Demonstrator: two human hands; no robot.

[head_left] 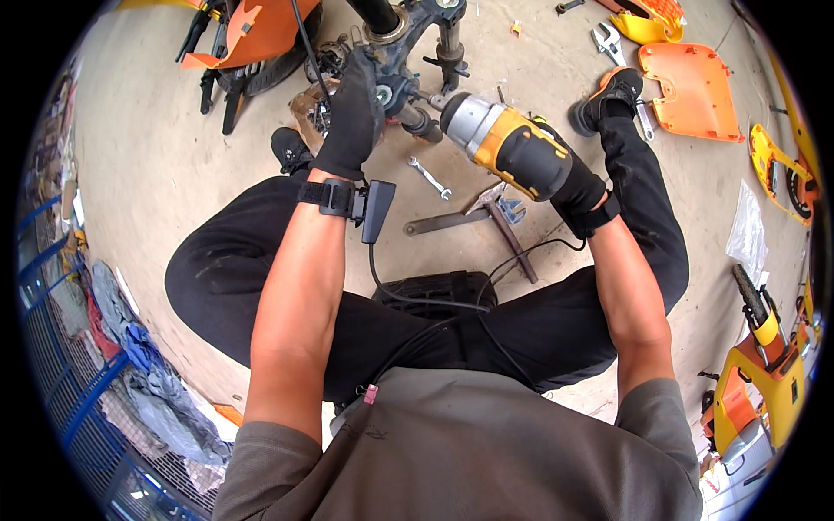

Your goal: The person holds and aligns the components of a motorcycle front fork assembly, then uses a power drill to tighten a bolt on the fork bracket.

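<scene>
My right hand (580,184) in a black glove grips a yellow and black cordless impact wrench (521,149). The tool's silver nose faces left. Its socket end is at the bolt side of a dark metal front fork clamp (398,76); whether it is fully seated I cannot tell. My left hand (352,117), also black-gloved, is closed against the clamp's left side, its fingertips partly hidden. Below the clamp hang fork tubes (423,124). On the floor beneath lie a small combination wrench (430,179) and a hammer (516,239).
An orange body panel (693,94) lies at right near an adjustable wrench (608,42). More orange vehicle parts (261,39) stand at upper left. Yellow parts (769,373) fill the right edge, and blue racking (82,408) lines the left. A cable (375,265) runs from my left wrist across my lap.
</scene>
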